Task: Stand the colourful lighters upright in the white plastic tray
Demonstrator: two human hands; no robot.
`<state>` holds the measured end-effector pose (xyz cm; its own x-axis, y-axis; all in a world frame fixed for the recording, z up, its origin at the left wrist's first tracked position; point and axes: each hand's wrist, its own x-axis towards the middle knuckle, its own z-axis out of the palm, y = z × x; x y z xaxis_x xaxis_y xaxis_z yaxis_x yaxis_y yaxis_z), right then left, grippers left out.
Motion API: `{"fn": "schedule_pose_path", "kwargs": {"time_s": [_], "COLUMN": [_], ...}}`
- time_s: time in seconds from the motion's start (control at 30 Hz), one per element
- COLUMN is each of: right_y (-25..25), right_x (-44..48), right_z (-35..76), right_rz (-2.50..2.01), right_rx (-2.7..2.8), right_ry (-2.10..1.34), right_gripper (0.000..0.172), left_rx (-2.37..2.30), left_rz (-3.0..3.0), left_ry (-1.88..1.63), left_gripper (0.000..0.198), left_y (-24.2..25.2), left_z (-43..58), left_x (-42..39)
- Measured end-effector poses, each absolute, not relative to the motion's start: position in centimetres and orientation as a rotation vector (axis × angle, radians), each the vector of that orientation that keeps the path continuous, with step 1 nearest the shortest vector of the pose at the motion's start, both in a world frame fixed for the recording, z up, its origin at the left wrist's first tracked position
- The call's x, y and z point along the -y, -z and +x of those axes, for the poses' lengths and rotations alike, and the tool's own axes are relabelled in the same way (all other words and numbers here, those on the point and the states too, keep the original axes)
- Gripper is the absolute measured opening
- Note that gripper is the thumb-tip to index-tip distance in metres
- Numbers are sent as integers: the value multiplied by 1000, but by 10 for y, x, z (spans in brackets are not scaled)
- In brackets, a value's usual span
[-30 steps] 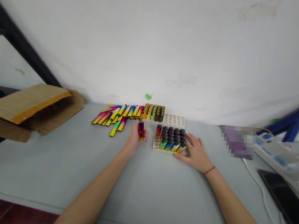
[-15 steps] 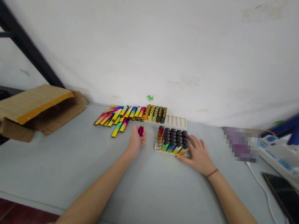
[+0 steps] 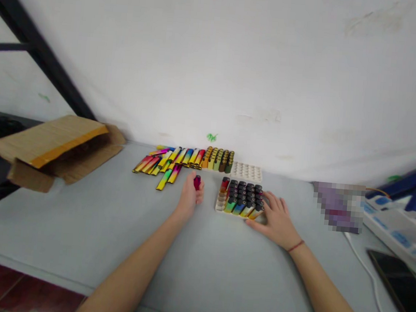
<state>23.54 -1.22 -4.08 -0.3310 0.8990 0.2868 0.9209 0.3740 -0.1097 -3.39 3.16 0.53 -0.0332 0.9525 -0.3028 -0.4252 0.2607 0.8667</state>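
Note:
My left hand (image 3: 190, 196) is closed in a fist around a dark magenta lighter (image 3: 197, 182), whose top end shows above the fingers. Just to its right sits a white tray (image 3: 219, 208) with rows of upright black-topped lighters (image 3: 245, 195) in coloured bodies. One red lighter (image 3: 224, 184) stands in the tray's left column, with bare sockets in front of it. My right hand (image 3: 278, 221) has its fingers spread against the tray's right side and near corner, holding nothing up.
Behind lie many shiny multicoloured sleeves (image 3: 174, 169) in a loose pile. Beside them stand yellow and green upright pieces (image 3: 218, 160) and a white socketed tray (image 3: 247, 171). An open cardboard box (image 3: 54, 142) is at left; a phone (image 3: 398, 284), cable and power strip (image 3: 401, 231) at right.
The camera view has shifted slightly. My left hand still grips the magenta lighter and my right hand stays at the tray, both with almost no movement.

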Motion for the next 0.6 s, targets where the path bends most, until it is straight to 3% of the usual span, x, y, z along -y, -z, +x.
{"fn": "schedule_pose_path", "kwargs": {"time_s": [0.23, 0.6], "right_y": [42, 40], "right_x": [13, 13], "right_z": [234, 234], "right_rz": [-1594, -1615], "right_rx": [2328, 2324], "right_ry": [107, 94], "right_gripper": [78, 78], "left_rx": [-1089, -1073], "left_rz": [588, 689], "left_ry": [-1222, -1352], "left_gripper": [43, 49], "left_y": [-4, 2], "left_z": [-32, -29], "left_x": [-33, -30]}}
